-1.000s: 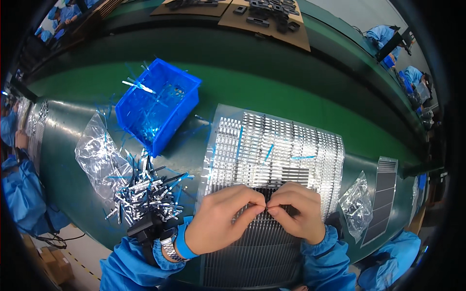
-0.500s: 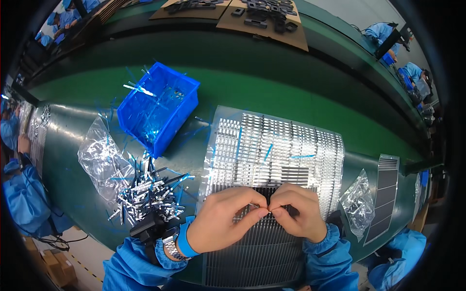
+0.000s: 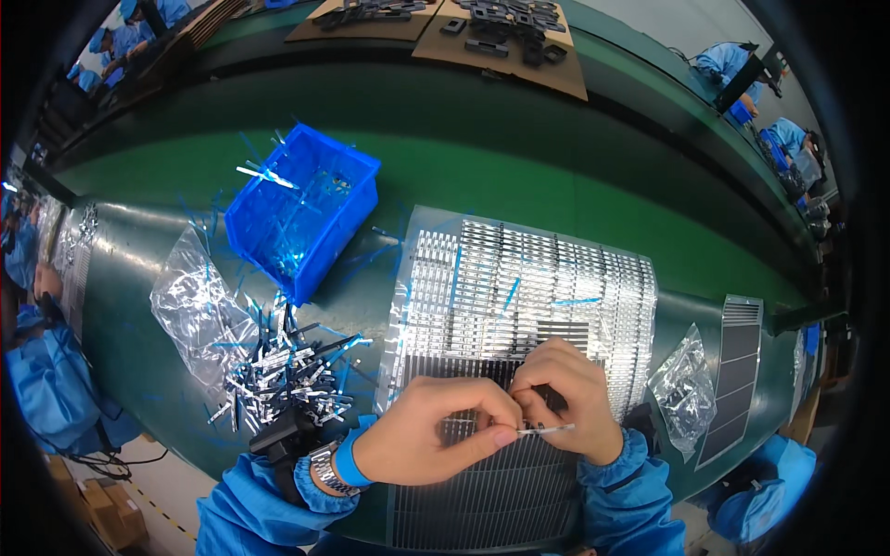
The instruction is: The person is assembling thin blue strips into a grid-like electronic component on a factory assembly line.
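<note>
A thin silvery strip [image 3: 549,429] could be dropped or bent from here, since it is gripped only near one end and the other end is left jutting out toward the right hand [image 3: 584,403]. If it were pressed too hard there, the narrow piece could be creased or marked. Were it let fall, it could be lost among the similar rows on the sheet of strips [image 3: 482,500] below. A mix-up could also be caused by the slivers of blue film [image 3: 512,294] scattered on that sheet, should one be stuck to a finger.

The strip is held by the left hand [image 3: 417,431], its thumb and forefinger pinched narrowly together, the wrist brought in from the lower left. The right hand is angled in from the lower right, its fingers curled and its thumb drawn close to them, right by the strip; whether anything is pinched there cannot be told, as the fingertips are partly hidden. Both hands are poised over the sheet, which is laid on the green bench [image 3: 120,315]. To the left, a loose pile of strips [image 3: 292,375] is heaped near a clear bag [image 3: 199,296], and a blue bin [image 3: 343,232] is set beyond.
</note>
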The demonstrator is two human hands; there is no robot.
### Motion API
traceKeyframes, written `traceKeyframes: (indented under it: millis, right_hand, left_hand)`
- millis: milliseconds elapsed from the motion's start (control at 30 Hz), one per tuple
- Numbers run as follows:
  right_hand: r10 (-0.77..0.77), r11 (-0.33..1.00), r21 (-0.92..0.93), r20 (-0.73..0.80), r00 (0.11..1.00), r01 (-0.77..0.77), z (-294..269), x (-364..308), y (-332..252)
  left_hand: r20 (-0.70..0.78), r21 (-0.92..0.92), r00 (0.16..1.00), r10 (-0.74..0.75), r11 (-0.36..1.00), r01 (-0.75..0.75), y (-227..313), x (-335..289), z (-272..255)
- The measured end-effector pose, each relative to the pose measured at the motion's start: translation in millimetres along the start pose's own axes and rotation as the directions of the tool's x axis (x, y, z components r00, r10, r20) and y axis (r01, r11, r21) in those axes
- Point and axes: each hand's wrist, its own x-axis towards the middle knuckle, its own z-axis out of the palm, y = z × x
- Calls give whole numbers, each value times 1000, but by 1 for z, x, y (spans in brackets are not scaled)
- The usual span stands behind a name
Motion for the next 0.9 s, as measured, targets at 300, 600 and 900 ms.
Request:
traceKeyframes:
  millis: [300,600,900]
  right_hand:
    - [-94,995,-48,-247,965,85,4,-7,2]
    - [18,1000,3,-311,950,-18,4,-5,-5]
    - [89,996,42,-544,834,-79,7,-11,1]
  left_hand:
    - [-210,-40,968,-138,990,132,-3,-6,-3]
    - [-203,-169,966,-162,977,128,-8,-6,1]
    - [-334,887,534,777,450,-100,92,-27,-7]
